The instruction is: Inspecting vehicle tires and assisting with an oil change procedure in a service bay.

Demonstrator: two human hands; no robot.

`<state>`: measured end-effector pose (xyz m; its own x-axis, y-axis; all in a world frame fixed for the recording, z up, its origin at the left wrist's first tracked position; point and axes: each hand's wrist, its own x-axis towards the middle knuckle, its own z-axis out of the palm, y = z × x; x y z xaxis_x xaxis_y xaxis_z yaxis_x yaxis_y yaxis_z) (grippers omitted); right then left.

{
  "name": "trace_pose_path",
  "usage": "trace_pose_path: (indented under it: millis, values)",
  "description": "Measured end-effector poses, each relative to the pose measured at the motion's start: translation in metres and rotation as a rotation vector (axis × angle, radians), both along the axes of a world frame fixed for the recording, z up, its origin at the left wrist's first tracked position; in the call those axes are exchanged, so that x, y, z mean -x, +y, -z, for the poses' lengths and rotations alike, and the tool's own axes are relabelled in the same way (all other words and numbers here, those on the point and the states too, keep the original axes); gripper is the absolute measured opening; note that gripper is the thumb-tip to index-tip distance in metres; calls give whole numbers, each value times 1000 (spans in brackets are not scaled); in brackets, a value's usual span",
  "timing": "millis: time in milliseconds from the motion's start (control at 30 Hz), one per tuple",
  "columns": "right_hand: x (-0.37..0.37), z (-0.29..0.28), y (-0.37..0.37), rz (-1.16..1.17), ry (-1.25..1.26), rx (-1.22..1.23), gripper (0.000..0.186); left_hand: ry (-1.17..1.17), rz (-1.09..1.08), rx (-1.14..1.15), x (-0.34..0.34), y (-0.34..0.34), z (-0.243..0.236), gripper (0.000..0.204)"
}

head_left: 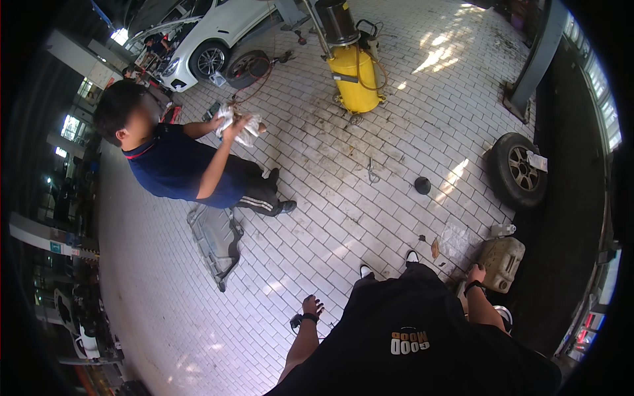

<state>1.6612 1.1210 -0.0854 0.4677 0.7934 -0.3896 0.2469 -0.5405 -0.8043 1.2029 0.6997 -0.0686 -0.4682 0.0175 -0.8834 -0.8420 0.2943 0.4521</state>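
Note:
My left hand (312, 305) hangs low in front of my body, its fingers apart and holding nothing that I can see. A dark band and a small black device sit at that wrist. My right hand (476, 273) is at my right side, next to a dirty beige jerry can (503, 264) on the floor. It overlaps the can's edge in the picture; whether it touches the can, and how its fingers lie, I cannot make out. A clear plastic bag (457, 239) and a brown leaf (435, 248) lie on the paving beyond that hand.
A co-worker (185, 158) at the left handles a crumpled white cloth (241, 125). Behind that person lies a grey plastic panel (216, 241). A yellow wheeled tank (355, 79), a loose wheel (518, 170), a black cap (422, 185) and a white car (224, 30) stand around.

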Motion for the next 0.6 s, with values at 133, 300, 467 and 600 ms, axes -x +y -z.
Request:
trace_pose_path:
  millis: [133, 300, 467, 600]
  values:
    - [9, -13, -3, -19, -18, 7, 24, -7, -21, 5, -2, -5, 2, 25]
    - [9, -8, -4, 4, 70, 11, 25, -3, -29, 3, -4, -8, 1, 26]
    - [5, 6, -1, 9, 68, 46, 25, 13, -38, 18, -5, -7, -3, 31]
    - [1, 17, 0, -6, 56, 15, 25, -17, -41, 13, -5, -9, -3, 27]
